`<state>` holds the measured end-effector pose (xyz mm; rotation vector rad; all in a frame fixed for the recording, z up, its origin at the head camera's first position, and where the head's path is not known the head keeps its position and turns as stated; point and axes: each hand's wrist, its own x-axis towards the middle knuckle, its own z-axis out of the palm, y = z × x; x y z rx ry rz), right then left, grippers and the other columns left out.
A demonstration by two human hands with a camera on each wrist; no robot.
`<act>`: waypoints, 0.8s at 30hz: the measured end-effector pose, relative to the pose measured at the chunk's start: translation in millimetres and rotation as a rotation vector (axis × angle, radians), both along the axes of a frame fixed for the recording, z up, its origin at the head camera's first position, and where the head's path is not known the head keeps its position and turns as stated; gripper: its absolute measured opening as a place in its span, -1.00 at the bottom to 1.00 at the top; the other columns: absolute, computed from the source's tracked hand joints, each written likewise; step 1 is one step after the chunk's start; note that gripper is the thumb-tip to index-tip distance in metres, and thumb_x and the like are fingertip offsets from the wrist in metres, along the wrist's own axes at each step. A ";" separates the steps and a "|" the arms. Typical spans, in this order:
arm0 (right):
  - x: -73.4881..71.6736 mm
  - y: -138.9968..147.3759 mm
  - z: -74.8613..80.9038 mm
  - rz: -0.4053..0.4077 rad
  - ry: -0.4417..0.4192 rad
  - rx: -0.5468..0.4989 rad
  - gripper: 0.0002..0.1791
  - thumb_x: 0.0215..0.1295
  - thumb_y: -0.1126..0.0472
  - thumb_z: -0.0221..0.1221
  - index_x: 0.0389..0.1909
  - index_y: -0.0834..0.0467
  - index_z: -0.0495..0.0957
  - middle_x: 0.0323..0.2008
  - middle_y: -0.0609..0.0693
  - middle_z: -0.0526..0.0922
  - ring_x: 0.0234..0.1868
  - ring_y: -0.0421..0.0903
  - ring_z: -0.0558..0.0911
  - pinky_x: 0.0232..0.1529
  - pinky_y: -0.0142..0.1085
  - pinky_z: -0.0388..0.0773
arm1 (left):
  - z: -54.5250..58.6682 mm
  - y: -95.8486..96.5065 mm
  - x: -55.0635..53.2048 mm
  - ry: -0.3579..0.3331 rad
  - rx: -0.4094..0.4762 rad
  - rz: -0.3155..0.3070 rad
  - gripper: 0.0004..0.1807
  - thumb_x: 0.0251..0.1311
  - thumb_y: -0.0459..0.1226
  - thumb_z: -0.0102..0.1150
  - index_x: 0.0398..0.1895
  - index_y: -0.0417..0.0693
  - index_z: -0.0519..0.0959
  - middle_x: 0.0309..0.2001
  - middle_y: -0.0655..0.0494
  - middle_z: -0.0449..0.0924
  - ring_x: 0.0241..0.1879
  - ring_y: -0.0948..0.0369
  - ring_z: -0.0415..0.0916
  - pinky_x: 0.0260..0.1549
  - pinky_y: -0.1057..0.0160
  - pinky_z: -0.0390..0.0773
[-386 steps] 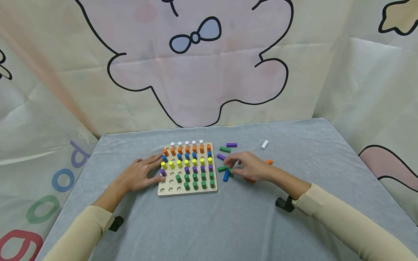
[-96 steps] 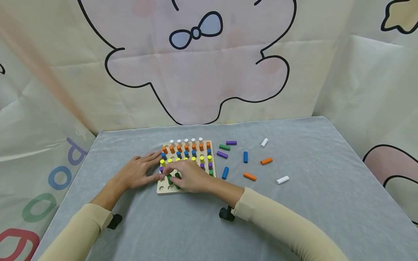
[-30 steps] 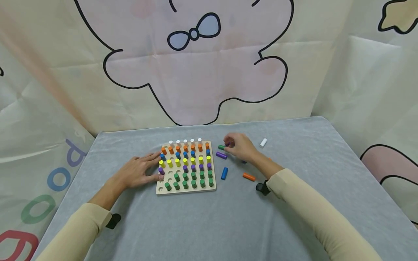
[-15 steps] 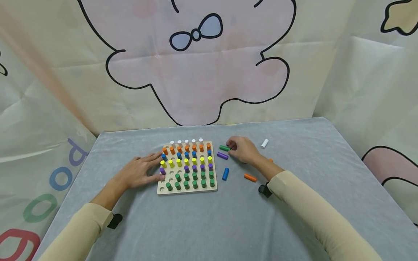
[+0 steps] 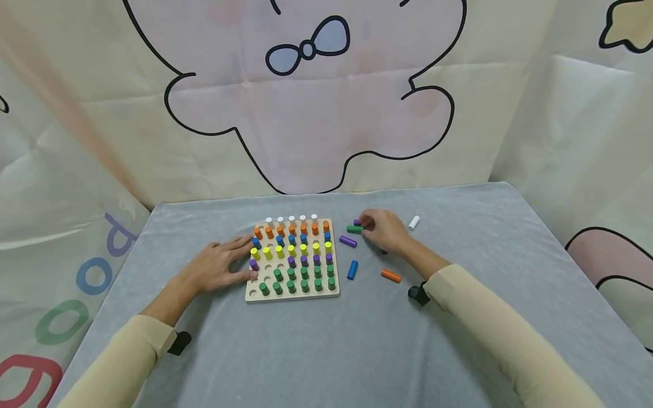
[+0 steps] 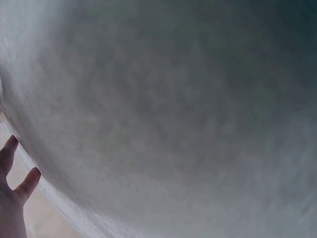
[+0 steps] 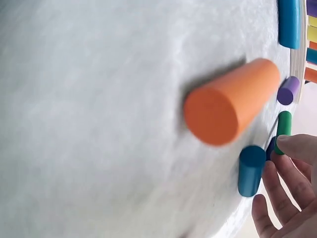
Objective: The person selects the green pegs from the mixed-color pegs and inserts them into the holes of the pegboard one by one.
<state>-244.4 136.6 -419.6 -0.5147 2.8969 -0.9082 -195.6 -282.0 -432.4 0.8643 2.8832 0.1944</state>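
My right hand (image 5: 386, 231) is at the loose pegs right of the board, its thumb and index finger pinching one end of a green peg (image 5: 355, 229). The right wrist view shows the thumb on that green peg (image 7: 284, 126), the other fingers spread below. Just behind it a purple peg (image 5: 357, 222) is partly hidden by the hand. My left hand (image 5: 214, 268) rests at the left edge of the wooden pegboard (image 5: 296, 298), fingers extended and thumb on its surface. Rows of white, orange, blue, yellow, purple and green pegs stand upright in the board, with some holes bare.
Scattered right of the board lie a purple peg (image 5: 348, 241), a blue peg (image 5: 352, 270), an orange peg (image 5: 391, 276) and a white peg (image 5: 414, 222). Another blue peg (image 7: 251, 171) lies under the right hand. A grey cloth (image 5: 316, 351) covers the table.
Green pegs have been added to the board's front row. My right hand went from the board back to the loose pegs and now pinches a green one, shifted slightly. The left hand stays put.
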 end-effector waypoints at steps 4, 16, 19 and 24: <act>0.5 5.9 5.1 -0.005 -0.016 0.005 -0.75 0.27 0.33 0.29 -0.04 0.22 0.63 -0.13 0.07 0.70 -0.08 -0.01 0.65 0.00 -0.09 0.56 | 0.2 -0.3 -1.6 0.004 0.000 -0.005 -0.05 0.24 0.36 0.00 0.51 -0.05 0.24 0.54 -0.02 0.10 0.46 -0.08 0.16 0.17 -0.36 0.27; 5.6 18.6 21.5 0.035 0.014 0.006 -0.75 0.28 0.33 0.29 -0.03 0.25 0.63 -0.11 0.11 0.71 -0.05 0.05 0.63 -0.01 -0.03 0.55 | -0.5 -0.3 -1.9 0.006 0.003 -0.008 -0.05 0.24 0.37 -0.01 0.51 -0.04 0.24 0.54 -0.01 0.10 0.46 -0.08 0.16 0.16 -0.37 0.27; 7.1 19.3 23.5 0.053 0.028 0.021 -0.75 0.28 0.32 0.30 -0.03 0.26 0.63 -0.12 0.09 0.71 -0.06 0.05 0.64 -0.01 -0.03 0.55 | 0.3 0.2 -2.0 0.002 0.007 -0.008 -0.06 0.24 0.36 0.00 0.51 -0.03 0.25 0.54 0.00 0.09 0.46 -0.08 0.15 0.17 -0.37 0.27; 8.3 17.5 23.5 0.087 0.059 0.024 -0.75 0.26 0.34 0.31 -0.05 0.27 0.64 -0.14 0.09 0.71 -0.09 0.04 0.64 -0.03 -0.04 0.56 | -0.3 -0.6 -2.3 -0.003 0.010 -0.007 -0.07 0.23 0.36 0.01 0.50 -0.02 0.27 0.55 0.01 0.05 0.47 -0.08 0.14 0.18 -0.36 0.26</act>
